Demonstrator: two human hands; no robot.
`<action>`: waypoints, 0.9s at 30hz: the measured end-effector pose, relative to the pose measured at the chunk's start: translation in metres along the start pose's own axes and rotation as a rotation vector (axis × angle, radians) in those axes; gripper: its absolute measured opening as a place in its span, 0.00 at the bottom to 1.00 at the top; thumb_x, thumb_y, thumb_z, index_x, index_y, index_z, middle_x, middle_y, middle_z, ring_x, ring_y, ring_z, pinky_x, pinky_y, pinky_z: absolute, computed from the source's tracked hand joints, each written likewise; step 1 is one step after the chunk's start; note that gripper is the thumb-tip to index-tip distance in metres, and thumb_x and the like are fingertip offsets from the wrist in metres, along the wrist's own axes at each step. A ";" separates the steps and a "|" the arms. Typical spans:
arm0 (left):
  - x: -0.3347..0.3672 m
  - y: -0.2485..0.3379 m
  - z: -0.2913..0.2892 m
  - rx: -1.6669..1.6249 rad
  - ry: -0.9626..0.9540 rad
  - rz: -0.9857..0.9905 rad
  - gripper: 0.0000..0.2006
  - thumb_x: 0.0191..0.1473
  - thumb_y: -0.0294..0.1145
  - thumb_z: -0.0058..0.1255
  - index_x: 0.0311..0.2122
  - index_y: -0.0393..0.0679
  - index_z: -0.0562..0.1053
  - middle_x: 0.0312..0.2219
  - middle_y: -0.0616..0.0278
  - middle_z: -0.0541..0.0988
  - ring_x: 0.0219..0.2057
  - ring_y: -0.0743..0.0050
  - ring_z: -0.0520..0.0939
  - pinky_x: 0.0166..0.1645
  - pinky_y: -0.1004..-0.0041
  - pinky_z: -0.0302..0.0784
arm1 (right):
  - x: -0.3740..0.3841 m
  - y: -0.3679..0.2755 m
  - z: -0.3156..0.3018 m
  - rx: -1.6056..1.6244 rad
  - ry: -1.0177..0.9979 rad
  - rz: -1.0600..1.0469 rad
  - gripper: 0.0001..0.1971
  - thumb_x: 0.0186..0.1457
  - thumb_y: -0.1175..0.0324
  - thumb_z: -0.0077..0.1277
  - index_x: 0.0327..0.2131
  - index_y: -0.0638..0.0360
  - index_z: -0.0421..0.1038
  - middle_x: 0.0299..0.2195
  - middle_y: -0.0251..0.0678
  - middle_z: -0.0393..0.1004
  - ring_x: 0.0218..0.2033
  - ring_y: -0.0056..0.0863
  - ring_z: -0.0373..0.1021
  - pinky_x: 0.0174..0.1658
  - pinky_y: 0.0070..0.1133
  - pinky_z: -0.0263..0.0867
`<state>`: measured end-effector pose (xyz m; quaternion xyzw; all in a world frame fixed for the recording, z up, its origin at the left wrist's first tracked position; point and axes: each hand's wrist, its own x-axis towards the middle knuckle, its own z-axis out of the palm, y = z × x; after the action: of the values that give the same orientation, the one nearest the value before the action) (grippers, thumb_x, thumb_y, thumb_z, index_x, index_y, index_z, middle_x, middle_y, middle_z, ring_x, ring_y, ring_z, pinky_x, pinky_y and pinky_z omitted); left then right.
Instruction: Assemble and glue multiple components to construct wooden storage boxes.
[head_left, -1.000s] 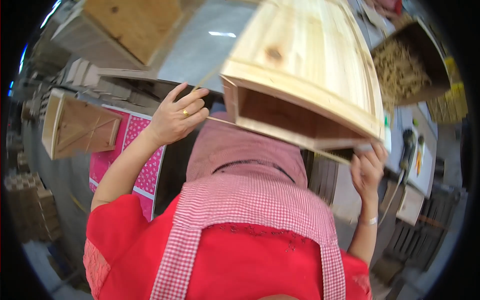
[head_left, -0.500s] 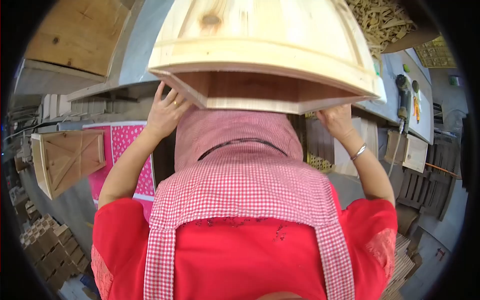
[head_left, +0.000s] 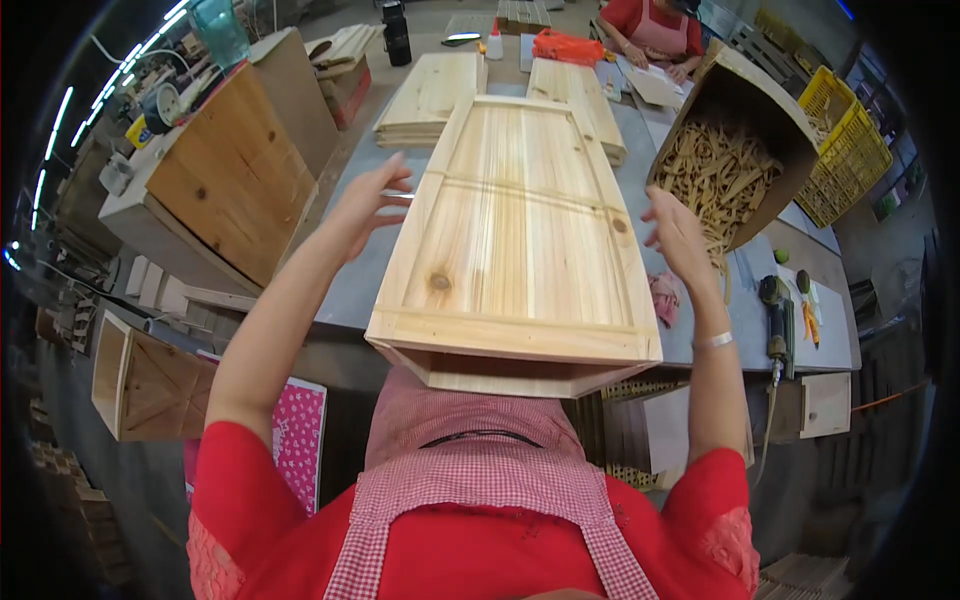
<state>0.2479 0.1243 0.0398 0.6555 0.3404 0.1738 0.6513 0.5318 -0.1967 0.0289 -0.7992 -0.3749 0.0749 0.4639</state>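
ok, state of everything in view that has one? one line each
Wooden box: lying bottom-up on the grey table, near end overhanging the edge.
Left hand: open, at the box's left side; contact unclear.
Right hand: open, by the box's right edge; contact unclear.
Crate of wood strips: tipped on its side, full.
Yellow basket: upright.
Box on floor: on its side.
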 end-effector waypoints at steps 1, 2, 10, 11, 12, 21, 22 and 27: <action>0.025 0.016 0.008 0.079 -0.062 -0.059 0.30 0.62 0.57 0.40 0.54 0.39 0.70 0.47 0.56 0.75 0.46 0.67 0.77 0.52 0.64 0.71 | 0.026 -0.006 0.007 0.016 -0.050 0.051 0.30 0.65 0.46 0.37 0.50 0.67 0.69 0.33 0.45 0.76 0.24 0.30 0.73 0.28 0.23 0.70; 0.047 0.026 0.020 0.159 -0.129 -0.119 0.31 0.61 0.58 0.41 0.54 0.38 0.70 0.47 0.55 0.75 0.46 0.66 0.77 0.51 0.63 0.71 | 0.046 -0.015 0.017 0.029 -0.097 0.107 0.33 0.64 0.43 0.35 0.50 0.68 0.69 0.33 0.47 0.76 0.26 0.32 0.75 0.29 0.23 0.70; 0.081 0.032 0.060 0.764 0.121 0.068 0.32 0.53 0.56 0.46 0.47 0.32 0.76 0.43 0.40 0.79 0.45 0.47 0.81 0.52 0.60 0.74 | 0.089 -0.053 0.050 -0.179 -0.259 -0.087 0.30 0.61 0.48 0.41 0.41 0.73 0.74 0.38 0.58 0.78 0.43 0.46 0.75 0.48 0.32 0.68; 0.075 0.038 0.062 0.853 0.150 0.048 0.31 0.54 0.55 0.44 0.45 0.31 0.77 0.43 0.40 0.79 0.45 0.45 0.81 0.51 0.60 0.75 | 0.094 -0.052 0.050 -0.168 -0.286 0.030 0.30 0.60 0.47 0.43 0.41 0.73 0.74 0.37 0.56 0.78 0.42 0.45 0.76 0.48 0.31 0.68; 0.069 0.044 0.064 0.818 0.122 0.059 0.31 0.54 0.54 0.45 0.45 0.31 0.77 0.43 0.40 0.80 0.45 0.45 0.81 0.51 0.60 0.75 | 0.101 -0.048 0.052 -0.159 -0.318 0.139 0.30 0.59 0.47 0.44 0.42 0.73 0.74 0.36 0.55 0.78 0.42 0.44 0.76 0.47 0.31 0.68; -0.017 0.080 0.041 0.589 0.192 0.392 0.30 0.52 0.56 0.50 0.43 0.33 0.77 0.37 0.38 0.80 0.42 0.46 0.82 0.47 0.59 0.77 | 0.055 -0.095 0.013 -0.220 -0.078 -0.355 0.23 0.62 0.58 0.46 0.29 0.77 0.69 0.19 0.42 0.71 0.25 0.25 0.63 0.33 0.29 0.63; -0.032 0.094 0.038 0.502 0.276 0.470 0.31 0.51 0.57 0.49 0.37 0.31 0.78 0.31 0.37 0.80 0.36 0.44 0.83 0.44 0.57 0.77 | 0.051 -0.111 0.002 -0.246 0.067 -0.465 0.21 0.64 0.60 0.46 0.29 0.76 0.68 0.21 0.41 0.69 0.26 0.24 0.61 0.33 0.28 0.62; -0.052 0.145 0.050 0.357 0.695 1.123 0.31 0.51 0.59 0.50 0.28 0.31 0.74 0.27 0.37 0.77 0.33 0.37 0.79 0.38 0.54 0.75 | 0.015 -0.172 -0.025 0.049 0.434 -0.525 0.24 0.67 0.57 0.43 0.52 0.71 0.66 0.43 0.45 0.75 0.41 0.30 0.70 0.44 0.25 0.68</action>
<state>0.2767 0.0644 0.1875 0.7363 0.1618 0.6268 0.1972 0.4629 -0.1541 0.1833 -0.6614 -0.4585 -0.2101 0.5552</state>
